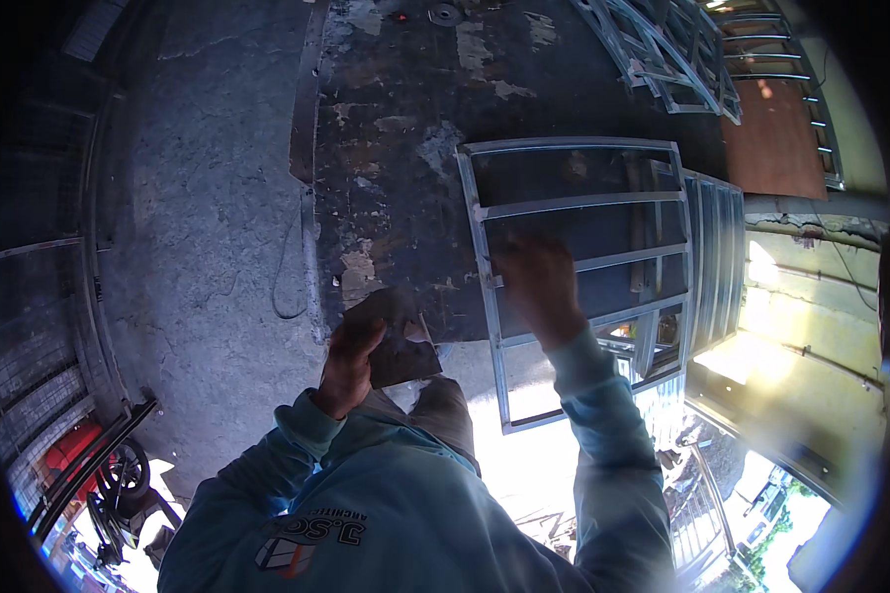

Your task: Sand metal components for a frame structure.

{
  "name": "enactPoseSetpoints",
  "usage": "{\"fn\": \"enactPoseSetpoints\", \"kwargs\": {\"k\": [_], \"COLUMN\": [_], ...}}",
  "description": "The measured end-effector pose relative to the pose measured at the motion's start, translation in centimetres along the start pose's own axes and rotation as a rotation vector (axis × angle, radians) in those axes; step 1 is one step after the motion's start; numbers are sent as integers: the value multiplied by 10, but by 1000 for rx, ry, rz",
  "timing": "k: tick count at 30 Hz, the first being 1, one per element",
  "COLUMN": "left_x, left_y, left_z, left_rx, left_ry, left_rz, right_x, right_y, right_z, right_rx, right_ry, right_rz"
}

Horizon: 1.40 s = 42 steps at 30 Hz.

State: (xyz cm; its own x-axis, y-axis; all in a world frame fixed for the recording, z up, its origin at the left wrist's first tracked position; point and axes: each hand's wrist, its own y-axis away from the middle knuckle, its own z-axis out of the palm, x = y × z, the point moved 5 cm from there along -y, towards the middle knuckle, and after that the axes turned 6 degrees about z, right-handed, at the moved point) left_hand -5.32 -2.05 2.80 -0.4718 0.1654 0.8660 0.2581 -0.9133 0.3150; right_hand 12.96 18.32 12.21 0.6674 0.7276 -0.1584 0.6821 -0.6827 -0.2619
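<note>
The left hand (349,361) pinches a thin, stiff-looking dark sheet (398,341) by its near edge, while the right hand (536,282), blurred, its grip unclear, reaches a rigid, probably heavy metal frame (578,203) best held by its bars.

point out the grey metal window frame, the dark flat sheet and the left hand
grey metal window frame (579,204), head view, on its second crossbar
dark flat sheet (406,354), head view, its middle
left hand (347,368), head view, back of hand
</note>
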Motion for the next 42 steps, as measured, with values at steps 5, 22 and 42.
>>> {"fn": "enactPoseSetpoints", "kwargs": {"k": [5,22,42], "left_x": [27,65,2], "left_y": [-41,-28,-23], "left_z": [-7,-5,-32], "left_rx": [-216,-605,-892], "left_ry": [381,-879,-700], "left_rz": [-340,1018,360], "right_x": [-53,-170,4], "right_y": [41,74,150], "right_z": [-80,-98,35], "right_rx": [31,138,175], "right_ry": [-291,-312,-874], "right_rz": [513,594,1307]}}
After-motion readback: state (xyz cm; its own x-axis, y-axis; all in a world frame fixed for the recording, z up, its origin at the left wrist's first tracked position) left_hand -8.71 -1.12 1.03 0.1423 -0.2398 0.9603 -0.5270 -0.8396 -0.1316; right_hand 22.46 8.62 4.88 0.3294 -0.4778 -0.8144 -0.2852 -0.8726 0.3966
